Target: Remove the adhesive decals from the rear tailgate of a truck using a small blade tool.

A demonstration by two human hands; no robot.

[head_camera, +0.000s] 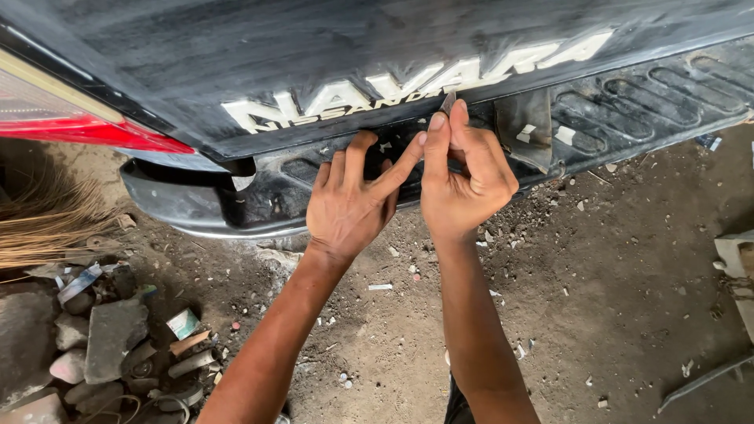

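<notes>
While the left hand (345, 206) spreads its fingers flat vs. the black rear bumper (236, 196), the right hand (463, 177) pinches thumb & forefinger on a small grey blade-like piece (448, 102), its tip at the lower edge of the dusty dark tailgate (314, 55). Red tail lamp (86, 129) at left; stones & rubble (102, 345) on the dirt floor below.
</notes>
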